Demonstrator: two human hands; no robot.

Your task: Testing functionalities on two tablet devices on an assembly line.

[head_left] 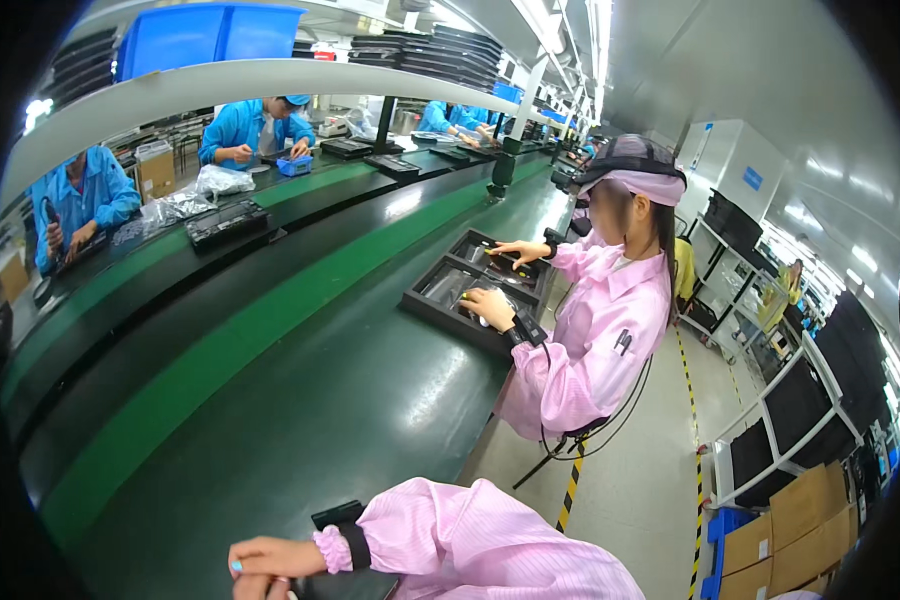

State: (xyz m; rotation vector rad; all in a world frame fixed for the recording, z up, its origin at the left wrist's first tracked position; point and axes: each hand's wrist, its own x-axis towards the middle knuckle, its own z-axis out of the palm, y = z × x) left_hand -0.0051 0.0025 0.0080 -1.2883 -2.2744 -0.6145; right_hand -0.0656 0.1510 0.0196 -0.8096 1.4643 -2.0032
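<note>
At the lower edge my right hand [280,555] lies over the near end of the green worktop [370,420], its fingers bent and held together. No object shows in it. Just beneath it and touching it is my left hand [258,587], mostly cut off by the picture's edge, so its fingers cannot be made out. A pink sleeve covers my right forearm, and a black wrist strap [352,545] with a small black device sits at its cuff.
To the right, a co-worker in pink [610,310] has both hands in a black compartmented tray [450,300]. Beyond the green-striped conveyor [300,310], people in blue work beside a black flat unit [228,222]. A shelf [270,85] carries blue bins [210,40]. Cardboard boxes [800,510] stand lower right.
</note>
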